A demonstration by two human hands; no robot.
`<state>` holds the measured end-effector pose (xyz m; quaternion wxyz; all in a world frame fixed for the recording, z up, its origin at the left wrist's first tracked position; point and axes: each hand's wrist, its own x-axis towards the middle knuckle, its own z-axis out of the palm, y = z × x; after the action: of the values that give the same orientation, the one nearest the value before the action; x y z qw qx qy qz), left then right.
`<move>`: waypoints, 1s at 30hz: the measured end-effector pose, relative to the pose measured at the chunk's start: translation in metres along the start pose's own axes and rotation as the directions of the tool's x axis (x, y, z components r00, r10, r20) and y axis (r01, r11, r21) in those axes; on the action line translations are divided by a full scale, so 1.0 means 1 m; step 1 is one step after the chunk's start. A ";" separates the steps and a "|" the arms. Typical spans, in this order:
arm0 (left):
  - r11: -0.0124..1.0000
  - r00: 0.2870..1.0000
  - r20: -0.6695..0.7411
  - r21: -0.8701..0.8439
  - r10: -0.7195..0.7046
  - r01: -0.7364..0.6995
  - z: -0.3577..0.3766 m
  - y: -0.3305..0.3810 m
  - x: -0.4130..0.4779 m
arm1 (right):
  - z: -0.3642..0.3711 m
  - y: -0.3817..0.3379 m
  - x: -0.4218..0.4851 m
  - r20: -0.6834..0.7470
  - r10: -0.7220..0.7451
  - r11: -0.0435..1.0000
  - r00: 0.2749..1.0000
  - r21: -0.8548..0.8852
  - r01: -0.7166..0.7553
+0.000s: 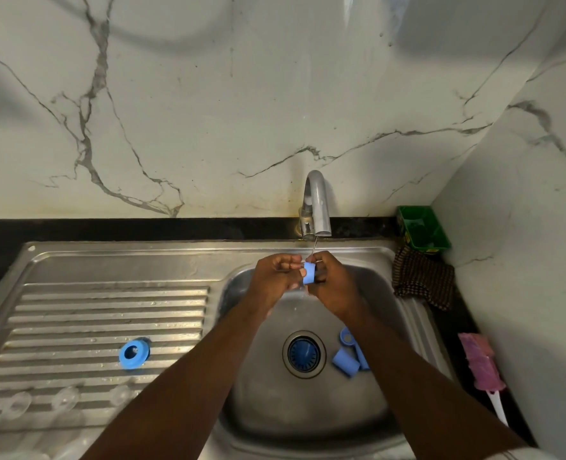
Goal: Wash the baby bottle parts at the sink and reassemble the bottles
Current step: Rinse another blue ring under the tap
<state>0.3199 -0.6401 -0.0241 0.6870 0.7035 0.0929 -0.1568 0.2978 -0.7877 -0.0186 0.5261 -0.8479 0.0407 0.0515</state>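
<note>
Over the sink basin (394, 313) both hands hold a small blue bottle cap (309, 273) under a thin stream from the tap (316, 207). My right hand (333, 283) grips the cap from the right. My left hand (275, 277) touches it with curled fingertips from the left. More blue bottle parts (346, 358) lie in the basin right of the drain (304, 352). A blue collar ring (134, 353) sits on the ribbed drainboard (76, 313). Three clear teats (64, 398) stand along the drainboard's near edge.
A pink bottle brush (482, 366) with a white handle lies on the dark counter at the right. A brown checked cloth (422, 280) hangs over the sink's right rim, below a green tray (422, 230). Marble walls close in behind and on the right.
</note>
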 end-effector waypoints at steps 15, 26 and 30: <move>0.993 0.996 0.086 0.109 0.030 -0.039 0.007 0.003 0.000 | -0.008 0.003 0.007 0.011 0.026 0.978 1.000 0.209 -0.028; 0.947 0.974 0.142 0.247 0.174 -0.205 -0.004 -0.019 -0.009 | 0.000 0.005 -0.003 0.074 0.248 0.851 0.966 0.460 -0.254; 0.982 0.985 0.129 0.136 0.111 -0.129 -0.001 -0.004 -0.005 | -0.005 0.002 0.001 0.018 0.191 0.917 0.981 0.353 -0.185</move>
<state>0.3142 -0.6387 -0.0259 0.6472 0.7445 -0.0030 -0.1637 0.2988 -0.7930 -0.0186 0.6620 -0.7322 0.1349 0.0864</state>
